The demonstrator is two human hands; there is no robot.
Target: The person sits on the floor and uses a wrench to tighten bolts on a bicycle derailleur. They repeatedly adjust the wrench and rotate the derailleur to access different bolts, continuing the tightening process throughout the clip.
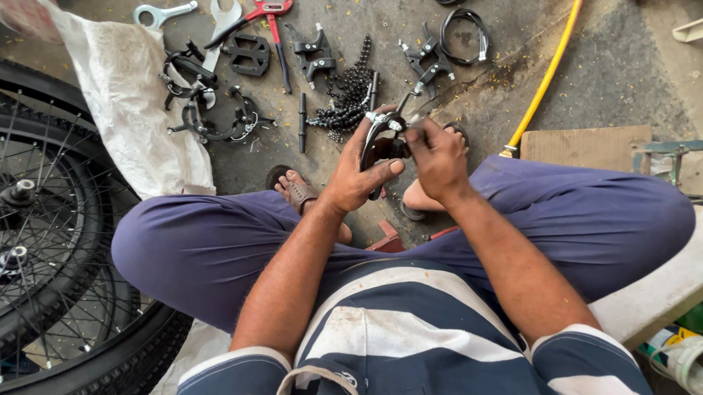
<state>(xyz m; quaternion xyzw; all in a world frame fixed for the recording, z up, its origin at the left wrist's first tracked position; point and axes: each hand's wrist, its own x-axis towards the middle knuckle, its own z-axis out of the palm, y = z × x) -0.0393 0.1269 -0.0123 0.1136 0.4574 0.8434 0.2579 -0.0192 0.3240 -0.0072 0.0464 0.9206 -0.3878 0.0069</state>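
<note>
You have one view only, from the camera on your head, tilted steeply down over your chest and lap. It sits close: your left hand [360,170] and right hand [438,158] meet near the middle of the frame. Beyond them lies the floor [605,66]; left of them, a wheel [39,233].

We see a bicycle brake caliper [381,144], black with a curved arm and some silvery metal at its top. It is held up in the air above the floor, between our knees, standing roughly upright with the curved arm arching to the left. Our left hand [358,174] wraps it from below and the side, thumb across its lower end, while our right hand [438,158] pinches its upper part.
</note>
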